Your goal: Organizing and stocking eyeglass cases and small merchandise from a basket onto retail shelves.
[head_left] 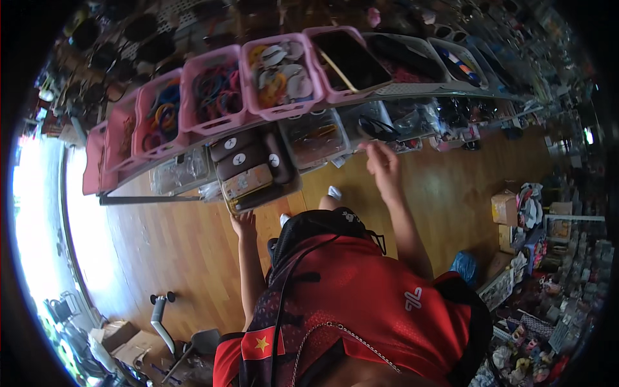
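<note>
My left hand grips the near edge of a clear plastic tray holding several dark brown cases with round white patches and a patterned case. That tray juts out below the upper shelf. My right hand is raised in front of the lower shelf, its fingers curled and a fingertip near a black sunglasses-like item. Whether the fingers touch or hold anything cannot be made out. Between my hands sits a clear bin with small packaged goods.
Pink baskets of hair ties and clips line the upper glass shelf. A smartphone lies across one basket. Cardboard boxes and a blue plastic bag are on the right. A dustpan is at lower left on the wooden floor.
</note>
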Available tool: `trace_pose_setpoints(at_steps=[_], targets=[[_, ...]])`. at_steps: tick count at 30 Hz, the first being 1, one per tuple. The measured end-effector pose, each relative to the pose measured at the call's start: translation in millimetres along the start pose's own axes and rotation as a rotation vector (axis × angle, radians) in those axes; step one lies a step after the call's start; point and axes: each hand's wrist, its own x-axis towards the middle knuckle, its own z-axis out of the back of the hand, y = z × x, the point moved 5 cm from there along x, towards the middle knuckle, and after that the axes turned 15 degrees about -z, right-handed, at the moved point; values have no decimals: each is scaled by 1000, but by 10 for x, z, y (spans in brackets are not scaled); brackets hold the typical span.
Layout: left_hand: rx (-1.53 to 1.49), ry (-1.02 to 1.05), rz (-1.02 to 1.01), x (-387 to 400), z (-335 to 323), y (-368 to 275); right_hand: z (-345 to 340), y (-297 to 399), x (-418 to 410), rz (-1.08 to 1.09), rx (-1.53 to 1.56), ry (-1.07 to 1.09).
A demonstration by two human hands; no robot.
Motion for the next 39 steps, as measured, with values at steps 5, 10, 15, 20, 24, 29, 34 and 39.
trace_pose_setpoints(at_steps=[5,10,15,20,24,29,34,39], targets=[[-14,-10,20,46,102,179,270,1765,-419,638,96,107],[-233,-291,-38,332,478,471,168,2840,-1185,802,-408,630],[-220,-175,-27,247,-72,534,690,2803,-957,933,-310,540],[-295,-346,-38,-37,-129,611,1140,2942,-748,916,-545,399],[-277,-497,-84,-379,-248,558,1685,2595,107,875,-150,-311],[-18,-719,-483,-924,-231,451,2029,2106,1054,825,-960,-330],[239,-330,-1489,-2497,-1820,-819,2146,1855,1238,752,-876,-338],[733,112,-2177,-3778,-3458,-1556,2280,1873,1211,712,-748,-414]])
